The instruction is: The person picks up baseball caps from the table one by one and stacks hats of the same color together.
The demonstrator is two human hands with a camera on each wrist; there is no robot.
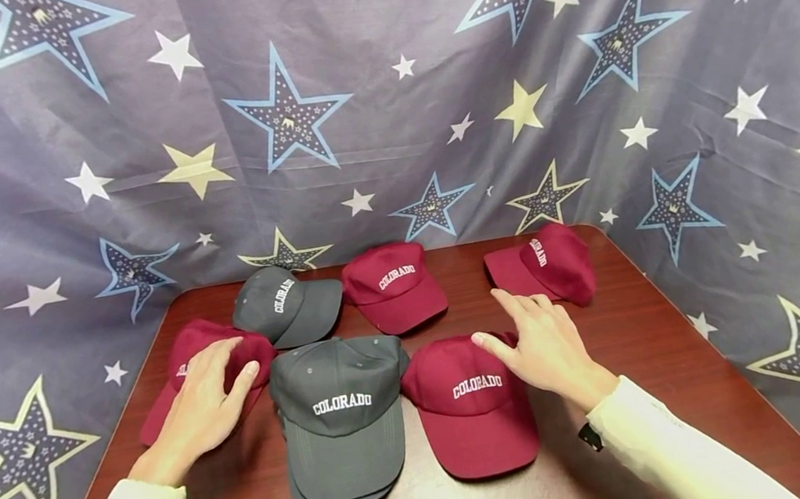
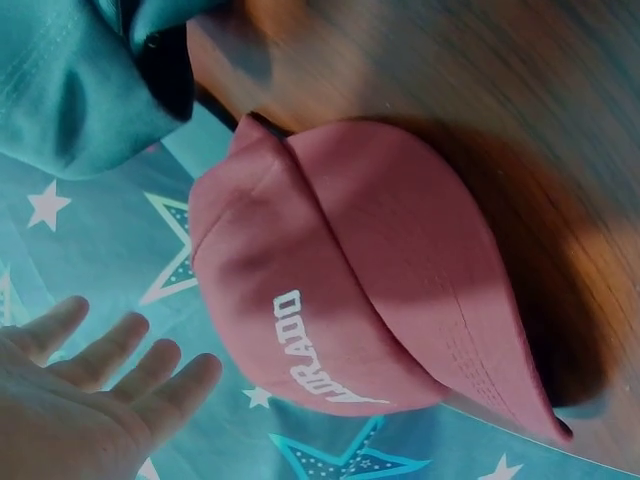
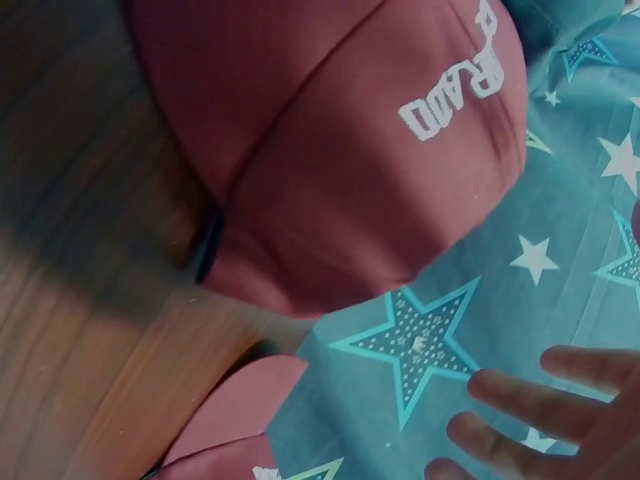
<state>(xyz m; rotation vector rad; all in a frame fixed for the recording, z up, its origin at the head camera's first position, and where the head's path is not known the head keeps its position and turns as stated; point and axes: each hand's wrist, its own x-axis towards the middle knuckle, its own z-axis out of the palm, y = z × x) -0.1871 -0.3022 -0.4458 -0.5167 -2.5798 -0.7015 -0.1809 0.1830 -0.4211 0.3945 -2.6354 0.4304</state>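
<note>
My left hand (image 1: pixel 202 400), fingers extended and thumb apart, hovers over a maroon baseball cap (image 1: pixel 192 343) at the table's left; the left wrist view shows that cap (image 2: pixel 300 270) apart from the fingertips. My right hand (image 1: pixel 546 344) is held above the right side of another maroon cap (image 1: pixel 477 438), front right of centre, its fingers spread and holding nothing. Between the hands lies a dark grey cap (image 1: pixel 341 421) facing front, with two brim edges showing, one below the other. The caps bear white COLORADO lettering.
Toward the back of the brown wooden table (image 1: pixel 653 385) lie a grey cap (image 1: pixel 266 306), a maroon cap (image 1: pixel 392 283) and, far right, a maroon cap (image 1: pixel 564 259) turned sideways. A star-patterned curtain (image 1: pixel 388 144) hangs behind and at both sides.
</note>
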